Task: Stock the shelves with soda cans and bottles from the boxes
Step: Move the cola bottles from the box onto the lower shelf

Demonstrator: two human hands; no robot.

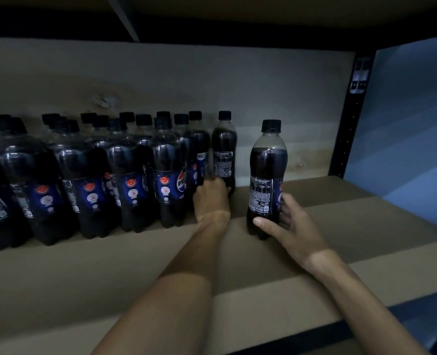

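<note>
Right hand (pixel 296 226) grips a dark, black-capped cola bottle (pixel 267 170) (upright, small print outward); left hand (pixel 211 198) clasps the rear bottle (pixel 223 147).

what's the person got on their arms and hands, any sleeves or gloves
No sleeves show: both forearms are bare as far as the frame reaches. The left hand and right hand are ungloved, and no watch, bracelet or ring shows on either. The light is dim, so small marks cannot be told.
</note>
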